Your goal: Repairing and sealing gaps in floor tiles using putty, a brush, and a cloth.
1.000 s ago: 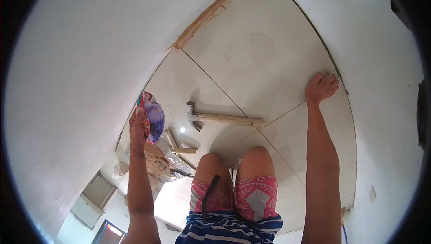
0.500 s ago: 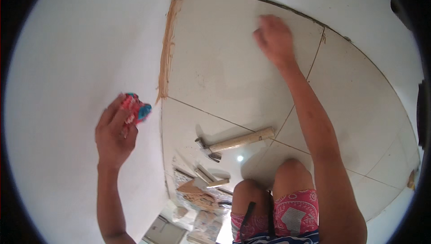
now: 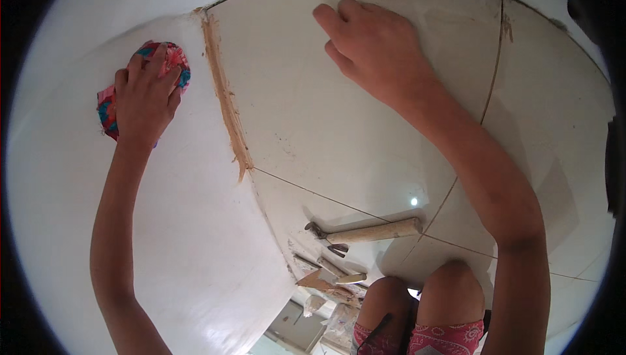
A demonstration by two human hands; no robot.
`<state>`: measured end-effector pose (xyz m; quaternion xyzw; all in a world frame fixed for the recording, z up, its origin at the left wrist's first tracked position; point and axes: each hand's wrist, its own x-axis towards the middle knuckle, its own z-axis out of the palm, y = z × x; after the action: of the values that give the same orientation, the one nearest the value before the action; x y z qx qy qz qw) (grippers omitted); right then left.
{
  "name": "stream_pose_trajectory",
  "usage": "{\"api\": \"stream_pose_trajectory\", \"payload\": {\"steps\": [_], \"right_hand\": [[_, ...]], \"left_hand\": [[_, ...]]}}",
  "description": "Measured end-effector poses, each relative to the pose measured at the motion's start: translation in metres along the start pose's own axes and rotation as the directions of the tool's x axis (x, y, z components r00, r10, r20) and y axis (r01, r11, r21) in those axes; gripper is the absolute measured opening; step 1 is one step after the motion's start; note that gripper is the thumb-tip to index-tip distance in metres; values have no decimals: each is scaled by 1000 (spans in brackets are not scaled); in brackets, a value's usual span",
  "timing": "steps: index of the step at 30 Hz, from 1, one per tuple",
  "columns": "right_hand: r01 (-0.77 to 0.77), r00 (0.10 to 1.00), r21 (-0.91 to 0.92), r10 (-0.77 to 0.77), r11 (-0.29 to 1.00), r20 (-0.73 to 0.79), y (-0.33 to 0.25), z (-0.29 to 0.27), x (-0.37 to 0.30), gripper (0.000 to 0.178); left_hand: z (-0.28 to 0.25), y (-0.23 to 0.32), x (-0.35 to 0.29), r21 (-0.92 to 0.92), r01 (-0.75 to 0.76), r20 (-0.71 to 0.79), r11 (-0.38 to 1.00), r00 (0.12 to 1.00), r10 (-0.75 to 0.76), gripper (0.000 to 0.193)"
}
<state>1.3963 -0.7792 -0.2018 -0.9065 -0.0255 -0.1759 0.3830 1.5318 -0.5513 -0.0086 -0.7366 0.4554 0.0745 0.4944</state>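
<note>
A brown strip (image 3: 223,97) runs along the edge of the floor, where it meets a white wall (image 3: 189,224). To the left of the strip, near its top half, the left hand (image 3: 143,107) is on a bright cloth (image 3: 174,61) of red, pink and blue, and the cloth is up against the wall. The hand grips the cloth from on top, with its fingers spread out over it. The fingers are probably wide apart like that so the soft cloth does not fold up or slip down.

To the right of the strip, up by its top half, is the right hand (image 3: 381,45), over the big pale tiles (image 3: 339,139). Its fingers are curled and its palm is hidden, so one cannot tell if it is all the way closed or has something inside. It may be there to help the person lean without tipping, but whether it touches the tiles is hard to see.

Below the strip and to its right, a hammer (image 3: 375,231) with a wooden handle lies on the tiles. It seems to be there so it is close by but not in the way. The bent knees (image 3: 453,293) are farther below the strip and well to its right, perhaps so both hands can reach past them
</note>
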Motion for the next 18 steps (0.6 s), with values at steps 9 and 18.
{"api": "stream_pose_trajectory", "payload": {"steps": [9, 18], "right_hand": [[-91, 996, 113, 92, 989, -4, -4, 1, -1, 23], [-72, 997, 192, 67, 979, 34, -6, -17, 3, 11]], "left_hand": [[13, -2, 52, 19, -47, 0, 999, 999, 47, 23], [43, 13, 60, 92, 31, -126, 995, 992, -19, 27]]}}
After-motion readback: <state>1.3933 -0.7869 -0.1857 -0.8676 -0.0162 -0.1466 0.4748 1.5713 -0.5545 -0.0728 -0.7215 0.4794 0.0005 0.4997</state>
